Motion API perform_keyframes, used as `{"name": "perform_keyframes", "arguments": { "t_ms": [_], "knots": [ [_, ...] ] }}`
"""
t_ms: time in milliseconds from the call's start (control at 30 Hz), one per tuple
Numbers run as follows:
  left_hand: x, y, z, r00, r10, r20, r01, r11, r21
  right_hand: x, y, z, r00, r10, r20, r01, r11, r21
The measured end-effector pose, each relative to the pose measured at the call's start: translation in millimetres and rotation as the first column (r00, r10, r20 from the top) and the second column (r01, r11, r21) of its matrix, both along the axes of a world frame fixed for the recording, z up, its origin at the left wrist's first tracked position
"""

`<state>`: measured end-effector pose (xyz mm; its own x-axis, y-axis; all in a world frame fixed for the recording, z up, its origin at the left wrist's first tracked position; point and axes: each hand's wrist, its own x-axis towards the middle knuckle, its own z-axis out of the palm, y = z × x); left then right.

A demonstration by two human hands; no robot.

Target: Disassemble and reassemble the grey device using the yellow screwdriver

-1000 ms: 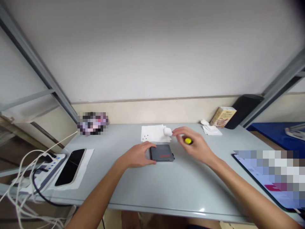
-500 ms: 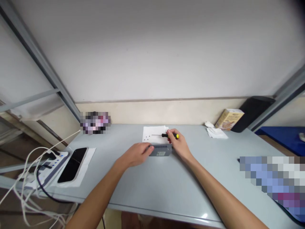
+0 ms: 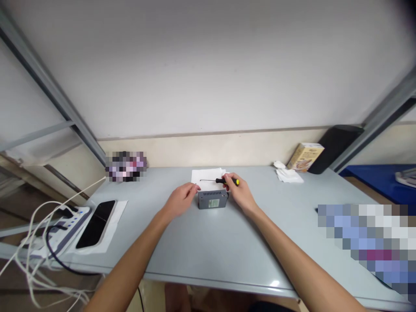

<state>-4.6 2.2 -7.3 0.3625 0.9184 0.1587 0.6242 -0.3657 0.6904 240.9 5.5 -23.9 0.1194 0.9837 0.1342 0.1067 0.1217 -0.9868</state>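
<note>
A dark grey box [image 3: 212, 200] with a row of slots and a pale label stands on the table. My right hand [image 3: 238, 190] grips a black and yellow screwdriver [image 3: 221, 180], its shaft pointing left over a white paper [image 3: 206, 175]; this hand is at the box's right end. Just left of the box, my left hand [image 3: 182, 198] has its thumb and finger pinched together at the paper's near left corner. A tiny dark thing shows at those fingertips, too small to name.
A phone [image 3: 97, 224] on a white sheet and a power strip [image 3: 69, 229] with tangled cables lie at the left. At the back right are crumpled tissues [image 3: 290, 176], a yellow box [image 3: 305, 157] and a black object [image 3: 338, 145].
My left hand has let go of the grey box and moved to the paper's near left corner. The screwdriver is still in my right hand. The view has shifted slightly.
</note>
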Motion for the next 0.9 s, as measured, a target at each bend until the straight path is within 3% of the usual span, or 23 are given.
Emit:
{"name": "perform_keyframes", "arguments": {
  "t_ms": [100,200,500,900],
  "knots": [
    [-1,5,-6.9,0.992,0.122,-0.024,-0.119,0.988,0.093,1,-4,4.1,0.997,0.009,-0.081,-0.01,1.0,-0.009],
    [-2,7,-11.0,0.983,0.169,-0.077,-0.156,0.975,0.157,0,-8,6.9,0.99,0.016,-0.139,-0.016,1.0,-0.002],
    [-4,6,-12.3,0.996,0.071,-0.048,-0.053,0.949,0.31,-5,-15,7.3,0.982,0.036,-0.186,-0.036,0.999,0.002],
    [-4,7,-15.4,0.994,0.062,-0.085,-0.031,0.945,0.325,-2,-15,7.9,0.974,-0.005,-0.227,0.01,1.0,0.018]
  ]
}}
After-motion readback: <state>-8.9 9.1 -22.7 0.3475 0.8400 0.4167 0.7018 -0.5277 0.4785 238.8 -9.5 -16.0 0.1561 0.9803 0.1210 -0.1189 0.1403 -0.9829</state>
